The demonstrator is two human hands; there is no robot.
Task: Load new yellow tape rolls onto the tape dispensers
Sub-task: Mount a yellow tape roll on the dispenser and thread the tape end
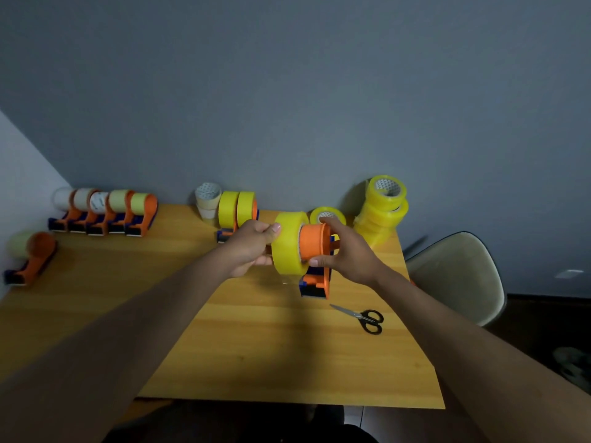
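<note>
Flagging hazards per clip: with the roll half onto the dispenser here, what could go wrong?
1. The yellow tape roll, gripped by the left hand, may go on skewed and jam on the orange hub held by the right hand.
2. The dispenser is lifted, so it could slip.
3. The scissors lie near the right forearm.

left hand (248, 251): bare, no glove | right hand (347, 254): bare | forearms: unsleeved
</note>
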